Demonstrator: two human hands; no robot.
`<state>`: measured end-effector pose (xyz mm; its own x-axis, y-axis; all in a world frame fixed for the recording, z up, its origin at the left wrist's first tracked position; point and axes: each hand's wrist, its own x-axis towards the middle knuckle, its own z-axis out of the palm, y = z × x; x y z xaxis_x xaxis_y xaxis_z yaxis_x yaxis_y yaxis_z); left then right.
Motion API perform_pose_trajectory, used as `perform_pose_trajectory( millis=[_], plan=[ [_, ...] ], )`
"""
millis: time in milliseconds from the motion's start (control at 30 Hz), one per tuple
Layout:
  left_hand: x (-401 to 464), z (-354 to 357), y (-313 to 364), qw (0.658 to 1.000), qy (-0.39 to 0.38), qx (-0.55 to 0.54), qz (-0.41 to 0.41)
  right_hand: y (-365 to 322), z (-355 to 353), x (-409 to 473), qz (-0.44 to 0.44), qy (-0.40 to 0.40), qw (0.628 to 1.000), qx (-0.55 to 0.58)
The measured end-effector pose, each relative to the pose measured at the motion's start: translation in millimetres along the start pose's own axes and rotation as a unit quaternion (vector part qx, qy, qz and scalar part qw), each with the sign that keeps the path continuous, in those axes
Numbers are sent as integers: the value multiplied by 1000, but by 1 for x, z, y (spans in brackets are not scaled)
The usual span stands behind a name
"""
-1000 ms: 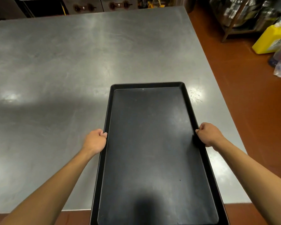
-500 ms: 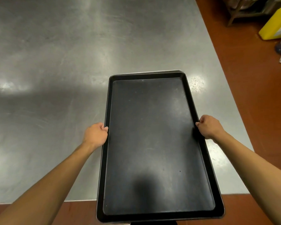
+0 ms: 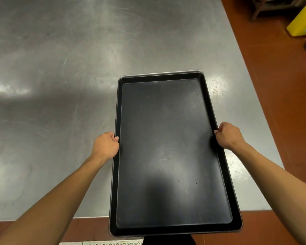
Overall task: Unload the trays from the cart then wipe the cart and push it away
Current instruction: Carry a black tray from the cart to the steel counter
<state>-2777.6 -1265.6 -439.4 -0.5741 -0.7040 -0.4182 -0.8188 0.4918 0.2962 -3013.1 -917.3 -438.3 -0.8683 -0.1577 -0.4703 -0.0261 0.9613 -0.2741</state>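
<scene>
1. the left hand is being curled around the left rim of the black tray.
2. the right rim is being gripped by the right hand.
3. the tray is being held over the steel surface, its near end overhanging the edge.

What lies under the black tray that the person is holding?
Under the black tray lie the steel table and, nearer, red floor. A silvery edge may be another tray; the rest is covered.
</scene>
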Motion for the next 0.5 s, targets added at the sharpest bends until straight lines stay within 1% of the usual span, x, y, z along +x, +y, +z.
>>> perform_pose_trajectory(
  millis=[500],
  plan=[
    [18, 3, 9, 999, 4, 35, 0, -9, 1, 12, -7, 5, 1000, -5]
  ],
)
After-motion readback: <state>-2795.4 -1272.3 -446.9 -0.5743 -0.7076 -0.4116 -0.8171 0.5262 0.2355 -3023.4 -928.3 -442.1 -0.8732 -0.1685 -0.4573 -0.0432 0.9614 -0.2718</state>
